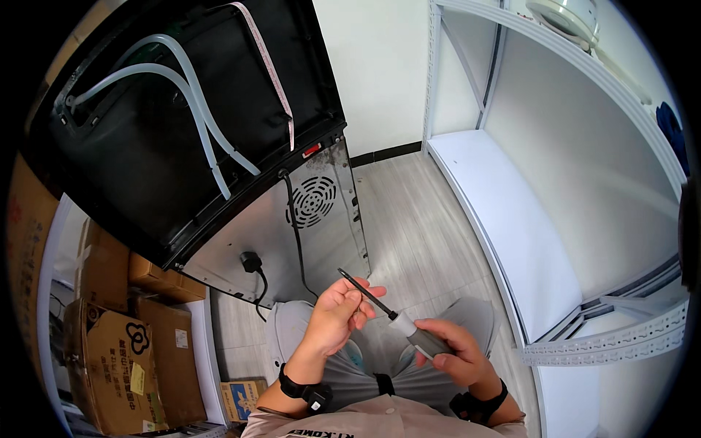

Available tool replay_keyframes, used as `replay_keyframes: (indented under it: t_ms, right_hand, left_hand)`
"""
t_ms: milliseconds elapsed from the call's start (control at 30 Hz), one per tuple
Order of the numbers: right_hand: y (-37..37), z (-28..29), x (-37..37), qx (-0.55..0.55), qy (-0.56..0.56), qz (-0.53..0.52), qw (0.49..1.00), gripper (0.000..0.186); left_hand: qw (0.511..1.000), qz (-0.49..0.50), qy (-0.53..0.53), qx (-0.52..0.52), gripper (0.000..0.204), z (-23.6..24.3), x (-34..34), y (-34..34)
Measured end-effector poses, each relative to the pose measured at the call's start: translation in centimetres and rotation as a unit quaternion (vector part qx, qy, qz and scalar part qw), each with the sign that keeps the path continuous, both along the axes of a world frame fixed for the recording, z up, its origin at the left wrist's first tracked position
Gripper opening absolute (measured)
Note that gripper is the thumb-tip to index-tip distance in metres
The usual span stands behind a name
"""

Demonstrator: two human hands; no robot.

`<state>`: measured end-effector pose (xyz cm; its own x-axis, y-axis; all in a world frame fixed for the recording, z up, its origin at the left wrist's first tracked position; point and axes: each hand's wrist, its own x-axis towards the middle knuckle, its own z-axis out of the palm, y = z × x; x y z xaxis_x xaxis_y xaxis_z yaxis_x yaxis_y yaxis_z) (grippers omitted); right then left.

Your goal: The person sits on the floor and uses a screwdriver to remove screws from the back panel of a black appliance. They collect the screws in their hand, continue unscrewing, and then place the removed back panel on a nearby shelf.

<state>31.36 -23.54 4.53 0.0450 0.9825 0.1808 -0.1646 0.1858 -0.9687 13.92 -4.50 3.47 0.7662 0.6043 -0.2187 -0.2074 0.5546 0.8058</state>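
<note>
I hold a screwdriver point(400, 324) with a black shaft and a grey and white handle in front of my lap. My right hand point(458, 353) grips the handle. My left hand point(337, 314) pinches the black shaft near its tip, which points up and left. Both wrists wear black bands. Just beyond the tip stands a tall appliance point(219, 131) with a black top, white hoses point(191, 95) and a bare metal back panel with a round fan grille point(314, 201).
A black power cord and plug point(252, 263) hang down the metal panel. Cardboard boxes point(117, 350) are stacked on a white rack at the left. White metal shelving point(526, 219) runs along the right. Pale wood-look floor point(409, 233) lies between them.
</note>
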Motion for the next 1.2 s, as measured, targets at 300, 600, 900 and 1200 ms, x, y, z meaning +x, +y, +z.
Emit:
replay_keyframes:
  t_ms: [300, 600, 900, 1200]
  right_hand:
    - [-0.9, 0.3, 0.2, -0.011, 0.009, -0.007, 1.000, 0.053]
    - [-1.8, -0.9, 0.3, -0.007, 0.005, -0.040, 0.999, 0.055]
    - [-1.3, -0.9, 0.5, 0.001, -0.043, -0.029, 0.999, 0.053]
    - [-1.1, -1.0, 0.6, 0.009, -0.066, -0.025, 0.997, 0.054]
  left_hand:
    - [0.997, -0.028, -0.077, 0.015, 0.025, -0.9, -0.6, 0.1]
    - [0.976, 0.146, -0.105, -0.123, 0.020, 1.3, -0.1, 0.0]
    - [0.982, 0.096, -0.121, -0.109, 0.025, -0.3, -0.6, 0.1]
    - [0.984, 0.096, -0.114, -0.097, 0.022, -0.9, -0.5, 0.2]
